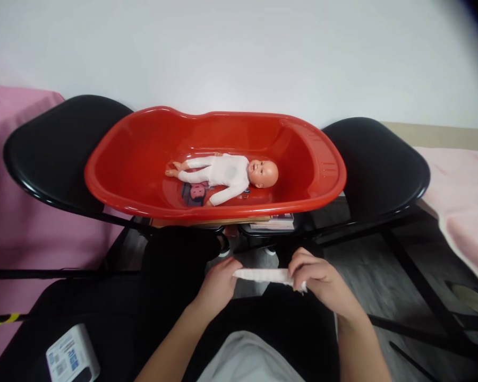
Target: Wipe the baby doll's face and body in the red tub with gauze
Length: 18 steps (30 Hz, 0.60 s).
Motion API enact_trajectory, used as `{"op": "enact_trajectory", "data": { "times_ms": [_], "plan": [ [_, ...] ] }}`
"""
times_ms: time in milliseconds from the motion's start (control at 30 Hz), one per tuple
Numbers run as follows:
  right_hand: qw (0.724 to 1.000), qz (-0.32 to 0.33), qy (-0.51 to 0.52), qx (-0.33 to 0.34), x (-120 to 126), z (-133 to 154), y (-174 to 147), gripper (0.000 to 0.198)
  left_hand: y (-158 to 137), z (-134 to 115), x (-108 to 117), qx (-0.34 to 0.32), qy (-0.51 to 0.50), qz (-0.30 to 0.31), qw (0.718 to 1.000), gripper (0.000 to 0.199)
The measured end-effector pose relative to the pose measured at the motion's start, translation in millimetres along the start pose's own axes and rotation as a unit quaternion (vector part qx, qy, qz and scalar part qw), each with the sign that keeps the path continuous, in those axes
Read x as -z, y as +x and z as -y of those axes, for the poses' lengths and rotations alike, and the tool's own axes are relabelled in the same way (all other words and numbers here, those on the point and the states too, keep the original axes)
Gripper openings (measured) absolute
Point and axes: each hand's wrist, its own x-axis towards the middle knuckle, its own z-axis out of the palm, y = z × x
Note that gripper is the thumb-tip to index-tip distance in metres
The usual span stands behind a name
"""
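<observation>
Head view: red tub (314, 159) holds doll (227, 175), across black chairs (56, 148); white wall behind. Left hand (217, 284), right hand (321, 278) pinch white cloth (263, 275), maybe wipe.

Glossy red plastic, black chair seats and soft cloth near two hands.

The tub (143, 154) is smooth red plastic with a bright sheen. In it lies a doll (227, 174) with a smooth, slightly shiny plastic head and a matt white cloth suit. Two chairs (59, 148) have smooth black seats with a dull gloss and thin black metal frames. The left hand (217, 284) and right hand (321, 281) pinch a rolled white cloth (263, 275), soft and matt. A pink cloth (8, 223) at the left looks flat and matt; a pale pink towel (466, 196) at the right looks fuzzy. The floor (366, 276) is grey with a wood grain.
</observation>
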Motion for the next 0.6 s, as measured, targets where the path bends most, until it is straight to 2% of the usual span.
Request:
{"op": "enact_trajectory", "data": {
  "times_ms": [67,167,333,433,533,600],
  "plan": [
    [0.999,-0.017,-0.037,0.000,0,-4,-4,0.037,1,1,-1,0.004,0.049,-0.008,0.999,0.034],
    [0.991,-0.077,-0.110,0.002,-6,-14,-8,0.037,2,0,-3,0.018,0.089,-0.027,0.996,0.032],
    [0.958,-0.205,-0.198,0.004,-14,-35,-11,0.037,3,-4,-1,0.086,-0.024,-0.039,0.995,0.013],
    [0.947,-0.256,-0.183,-0.068,-17,-41,-10,0.027,5,-7,1,0.125,-0.094,-0.053,0.986,0.011],
    [0.942,-0.257,-0.145,-0.159,-25,-38,-6,0.018,9,-9,-2,0.156,-0.144,-0.055,0.976,0.017],
    [0.942,-0.256,-0.123,-0.179,-35,-32,-2,0.017,11,-8,-6,0.164,-0.167,-0.052,0.971,0.018]
  ]
}}
